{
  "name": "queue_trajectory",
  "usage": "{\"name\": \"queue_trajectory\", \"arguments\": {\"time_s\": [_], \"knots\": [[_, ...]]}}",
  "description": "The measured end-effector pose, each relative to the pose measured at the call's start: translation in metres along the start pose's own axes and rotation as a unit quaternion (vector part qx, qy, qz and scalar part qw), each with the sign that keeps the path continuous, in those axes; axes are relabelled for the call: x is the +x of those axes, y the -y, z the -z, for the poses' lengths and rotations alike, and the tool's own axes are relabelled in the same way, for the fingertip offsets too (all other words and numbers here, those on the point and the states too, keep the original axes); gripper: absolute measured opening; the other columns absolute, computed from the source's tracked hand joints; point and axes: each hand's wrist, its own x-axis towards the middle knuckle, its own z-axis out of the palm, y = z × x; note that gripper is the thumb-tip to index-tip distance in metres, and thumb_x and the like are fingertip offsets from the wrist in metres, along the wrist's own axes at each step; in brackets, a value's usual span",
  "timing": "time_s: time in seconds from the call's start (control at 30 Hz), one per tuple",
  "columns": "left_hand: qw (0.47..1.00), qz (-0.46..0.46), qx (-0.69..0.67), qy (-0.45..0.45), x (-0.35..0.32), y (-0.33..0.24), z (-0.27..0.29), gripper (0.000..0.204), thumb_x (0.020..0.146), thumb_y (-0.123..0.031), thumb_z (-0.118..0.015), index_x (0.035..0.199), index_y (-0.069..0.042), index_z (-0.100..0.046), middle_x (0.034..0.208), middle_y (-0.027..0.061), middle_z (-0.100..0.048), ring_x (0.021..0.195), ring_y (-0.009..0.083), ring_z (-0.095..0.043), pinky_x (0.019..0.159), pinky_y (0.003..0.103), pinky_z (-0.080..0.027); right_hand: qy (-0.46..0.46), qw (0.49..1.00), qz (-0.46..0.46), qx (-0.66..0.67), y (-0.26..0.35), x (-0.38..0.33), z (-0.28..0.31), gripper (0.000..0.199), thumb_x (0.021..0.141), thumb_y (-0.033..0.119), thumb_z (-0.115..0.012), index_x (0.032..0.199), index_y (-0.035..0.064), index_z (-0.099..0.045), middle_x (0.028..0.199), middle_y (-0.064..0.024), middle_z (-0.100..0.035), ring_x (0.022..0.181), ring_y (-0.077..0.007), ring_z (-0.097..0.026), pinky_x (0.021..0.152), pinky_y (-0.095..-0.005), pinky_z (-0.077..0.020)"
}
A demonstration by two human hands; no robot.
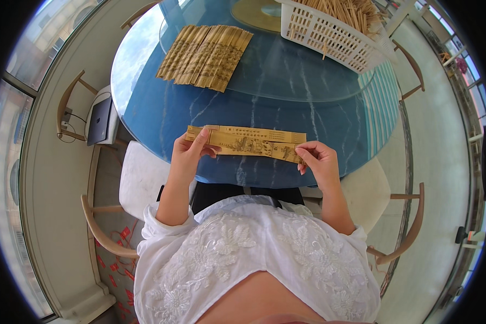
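Note:
Above the near edge of the table, a long golden-brown paper chopstick sleeve (243, 144) with dark printing stretches between my two hands. It looks like two strips, one above the other, with a narrow gap toward the right. My left hand (193, 148) grips the left end, thumb on top and fingers beneath. At the lower right corner my right hand (316, 158) pinches the edge between thumb and fingers. Farther off to the left, a spread stack of similar paper sleeves (205, 56) lies overlapping on the table.
A white plastic basket (329, 40) full of wooden chopsticks (343, 11) stands at the far right. It rests on a round glass turntable (291, 89) over the blue marbled table (146, 113). Chairs surround the table; a laptop (99, 121) lies on a left one.

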Motion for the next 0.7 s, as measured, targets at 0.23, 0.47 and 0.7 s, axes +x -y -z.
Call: {"name": "queue_trajectory", "arguments": {"time_s": [0.23,0.47,0.7], "knots": [[0.983,0.111,0.072,0.13,-0.024,-0.002,0.026,0.027,0.098,-0.023,-0.061,0.097,0.003,-0.066,0.083,0.0112,-0.07,0.068,0.0168,-0.067,0.06,0.028,-0.054,-0.079,0.993,0.082,0.025,0.002,0.027,0.019,0.02,0.089,0.001,-0.068,0.108,-0.0009,-0.063,0.084,-0.0079,-0.067,0.066,-0.0124,-0.064,0.06,-0.0252,-0.0538],[0.983,0.131,-0.017,0.129,-0.018,-0.003,0.029,0.032,0.101,-0.023,-0.056,0.109,0.006,-0.065,0.089,0.0137,-0.072,0.074,0.0192,-0.071,0.065,0.029,-0.057,-0.136,0.966,0.173,0.137,-0.013,0.063,0.024,0.04,0.1,0.016,-0.054,0.137,0.0011,-0.048,0.09,-0.0097,-0.069,0.074,-0.0135,-0.065,0.069,-0.0262,-0.0548],[0.985,0.001,-0.153,-0.083,0.051,-0.005,0.044,0.034,0.103,-0.02,-0.051,0.122,0.008,-0.056,0.116,0.0205,-0.065,0.099,0.0256,-0.069,0.084,0.034,-0.059,-0.181,0.948,0.253,-0.065,-0.054,0.074,0.037,0.025,0.097,0.005,-0.057,0.121,-0.0006,-0.06,0.082,-0.0067,-0.067,0.067,-0.008,-0.059,0.064,-0.0215,-0.05]]}}
